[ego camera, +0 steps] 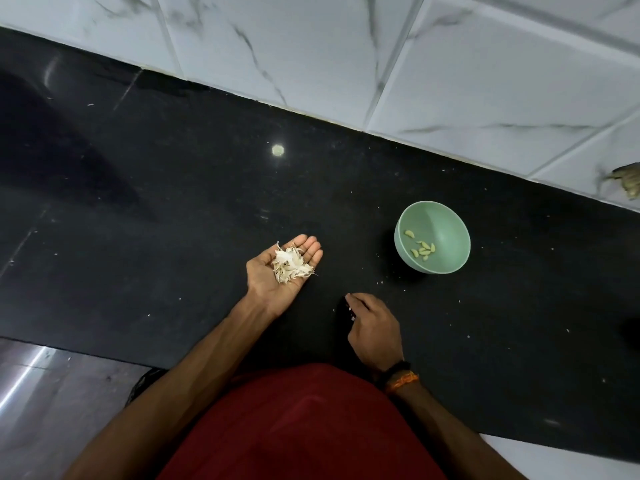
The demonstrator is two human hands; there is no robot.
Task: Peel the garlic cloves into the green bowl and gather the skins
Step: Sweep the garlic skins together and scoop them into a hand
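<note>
Skins (290, 265) sit piled in my flat upturned left hand (280, 271), just left of my right hand (372, 327), which pinches countertop (173, 202) flecks; cannot tell if it caught any.

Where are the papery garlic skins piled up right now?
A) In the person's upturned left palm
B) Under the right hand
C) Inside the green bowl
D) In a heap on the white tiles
A: the pale skins lie in the cupped palm of the left hand, while the green bowl holds only peeled cloves and the right hand picks at small bits on the black counter.
</note>
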